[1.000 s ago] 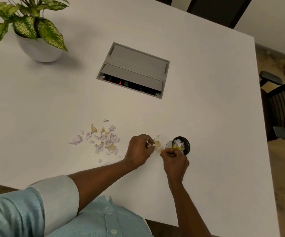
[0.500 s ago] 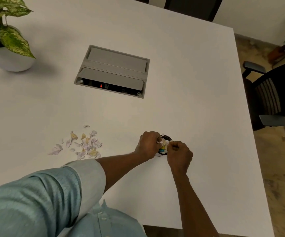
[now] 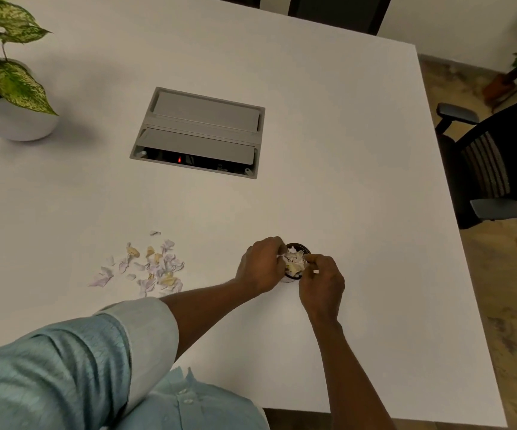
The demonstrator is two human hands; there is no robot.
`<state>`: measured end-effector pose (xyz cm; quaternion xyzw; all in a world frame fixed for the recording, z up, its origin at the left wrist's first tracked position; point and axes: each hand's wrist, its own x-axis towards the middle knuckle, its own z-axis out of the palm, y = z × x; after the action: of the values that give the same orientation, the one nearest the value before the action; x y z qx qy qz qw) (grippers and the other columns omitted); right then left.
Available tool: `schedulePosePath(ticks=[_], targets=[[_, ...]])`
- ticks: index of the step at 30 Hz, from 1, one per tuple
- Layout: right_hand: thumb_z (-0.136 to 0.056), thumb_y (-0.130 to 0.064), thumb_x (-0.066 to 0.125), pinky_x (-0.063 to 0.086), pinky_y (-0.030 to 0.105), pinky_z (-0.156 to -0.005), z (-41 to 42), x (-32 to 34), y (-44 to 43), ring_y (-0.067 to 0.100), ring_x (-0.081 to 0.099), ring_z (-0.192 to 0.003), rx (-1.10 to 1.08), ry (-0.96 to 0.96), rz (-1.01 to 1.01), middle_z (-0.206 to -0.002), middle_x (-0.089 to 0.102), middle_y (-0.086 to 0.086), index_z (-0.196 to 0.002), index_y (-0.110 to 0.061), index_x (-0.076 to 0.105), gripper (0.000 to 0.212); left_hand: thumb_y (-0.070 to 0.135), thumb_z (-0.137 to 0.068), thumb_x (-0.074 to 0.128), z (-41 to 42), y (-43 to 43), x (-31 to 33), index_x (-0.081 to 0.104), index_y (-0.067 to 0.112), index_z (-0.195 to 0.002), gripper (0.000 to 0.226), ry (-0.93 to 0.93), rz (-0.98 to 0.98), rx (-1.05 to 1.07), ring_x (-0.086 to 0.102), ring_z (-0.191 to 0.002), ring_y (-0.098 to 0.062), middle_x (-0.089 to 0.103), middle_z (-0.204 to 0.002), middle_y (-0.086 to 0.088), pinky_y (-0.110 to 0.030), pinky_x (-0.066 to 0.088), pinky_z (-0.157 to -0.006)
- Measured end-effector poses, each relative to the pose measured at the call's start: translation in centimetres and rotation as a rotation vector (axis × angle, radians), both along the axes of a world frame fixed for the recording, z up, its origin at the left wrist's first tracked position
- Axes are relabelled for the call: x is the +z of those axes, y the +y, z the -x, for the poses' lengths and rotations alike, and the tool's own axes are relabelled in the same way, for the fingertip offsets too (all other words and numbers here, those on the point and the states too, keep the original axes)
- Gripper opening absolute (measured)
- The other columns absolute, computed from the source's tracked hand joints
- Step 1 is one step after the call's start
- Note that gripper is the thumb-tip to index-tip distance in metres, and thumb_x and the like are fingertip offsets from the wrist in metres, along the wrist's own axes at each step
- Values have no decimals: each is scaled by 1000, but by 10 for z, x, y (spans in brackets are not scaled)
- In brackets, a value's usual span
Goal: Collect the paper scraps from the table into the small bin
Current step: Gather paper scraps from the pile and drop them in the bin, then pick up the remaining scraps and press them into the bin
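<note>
Scraps of pale torn paper [image 3: 151, 268] lie left of centre, nearer the left hand [image 3: 262, 265]; both it and right hand [image 3: 322, 282] pinch scraps over the small black round bin [image 3: 301, 247].

The person stands bent forward with both bare forearms stretched out ahead. The left hand [image 3: 262, 265] is curled, knuckles up, its fingers [image 3: 277, 243] bent inward to the right. The right hand [image 3: 324, 280] faces it very near, fingers folded with the thumb on top. The left arm wears a rolled light blue cotton sleeve [image 3: 74, 364].
</note>
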<state>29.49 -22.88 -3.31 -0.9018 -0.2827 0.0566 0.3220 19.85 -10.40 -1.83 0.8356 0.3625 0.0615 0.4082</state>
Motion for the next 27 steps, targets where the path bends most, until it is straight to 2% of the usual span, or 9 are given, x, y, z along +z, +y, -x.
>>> schedulePosePath(ticks=[3,7,9,10,12,14,19,23,27], targets=[[-79,-4,70,56,33,-69,10,-1,-4,21,61,-100,83,-37,28,-111,61,-3,-110,-18,64,35,18,-91,59,27,6,-16,60,20,-106,16,89,-74,-23,62,-93,-21,65,-108,4,-37,53,-75],[-80,-13,73,53,33,-83,19,-3,-6,22,53,-119,199,-66,80,-131,57,-3,-129,-19,57,52,23,-91,59,70,18,-38,51,14,-131,42,357,-141,-264,49,-126,-25,49,-136,-2,-43,53,-89],[-83,-22,70,47,38,-99,21,-8,-8,22,51,-128,272,-94,132,-141,55,-2,-137,-19,54,57,27,-91,63,90,21,-52,35,5,-148,68,494,-193,-424,28,-149,-32,26,-162,-12,-45,45,-109],[-86,-28,68,42,39,-106,22,-11,-9,21,48,-133,306,-115,165,-147,52,-1,-141,-20,51,58,30,-91,64,99,21,-59,24,1,-155,81,548,-218,-498,10,-156,-34,7,-169,-17,-45,34,-119],[-93,-41,62,30,42,-117,25,-17,-11,19,40,-143,355,-171,239,-155,45,0,-147,-19,46,61,34,-89,68,110,19,-70,3,0,-160,102,612,-239,-590,-17,-156,-33,-22,-167,-18,-47,15,-128],[-100,-52,49,19,46,-123,30,-23,-14,16,28,-151,393,-226,333,-162,35,2,-154,-18,36,66,38,-86,74,114,17,-75,-11,1,-159,117,644,-254,-630,-29,-152,-34,-34,-163,-18,-50,7,-128],[-102,-67,26,4,54,-125,31,-33,-16,14,17,-155,418,-244,525,-166,27,4,-158,-16,28,76,33,-83,80,109,15,-71,-19,-3,-156,128,725,-296,-682,-31,-150,-39,-36,-160,-24,-54,6,-128],[-101,-67,30,5,54,-125,29,-28,-7,15,34,-149,381,-244,495,-154,48,3,-147,-15,46,72,35,-82,82,108,17,-71,-18,-3,-156,130,746,-294,-706,-29,-151,-40,-35,-160,-26,-55,6,-127],[-100,-65,36,10,49,-126,27,-22,0,14,44,-142,326,-250,410,-149,54,3,-143,-14,52,69,34,-84,81,107,19,-69,-18,-3,-156,128,748,-267,-705,-30,-151,-39,-35,-160,-24,-54,6,-128]])
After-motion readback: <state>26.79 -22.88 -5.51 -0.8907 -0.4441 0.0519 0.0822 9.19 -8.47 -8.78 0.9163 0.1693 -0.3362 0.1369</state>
